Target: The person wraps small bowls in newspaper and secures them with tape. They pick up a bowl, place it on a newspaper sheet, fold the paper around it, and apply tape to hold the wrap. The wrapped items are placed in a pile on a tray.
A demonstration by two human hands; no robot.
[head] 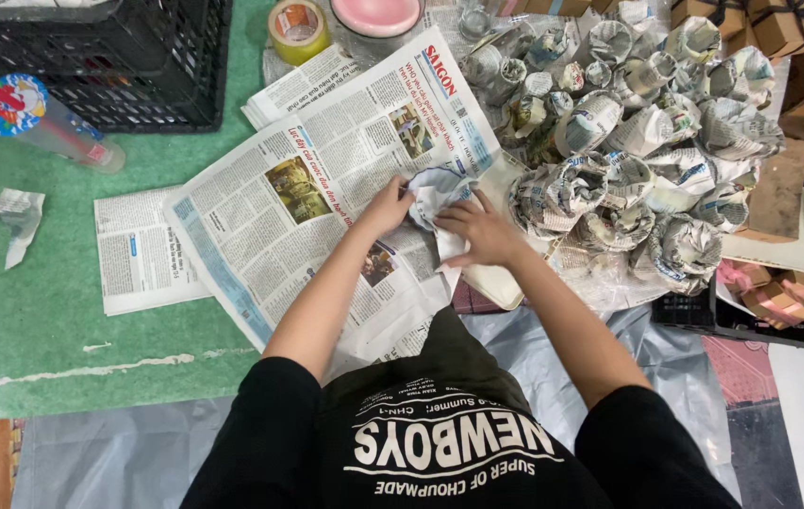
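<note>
Both hands, left (385, 209) and right (477, 231), fingers closed on a half-wrapped bundle (432, 191); a loose grip could let the paper unfold between them.

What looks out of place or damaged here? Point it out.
A torn, crumpled scrap of newspaper lies alone on the green mat, far left of both hands. A whitish streak along the mat's near edge looks scuffed or smeared.

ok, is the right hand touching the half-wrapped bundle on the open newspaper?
Touching. The head view shows the right hand with fingers laid over the half-wrapped bundle, no gap visible; the left hand grips its other side.
</note>
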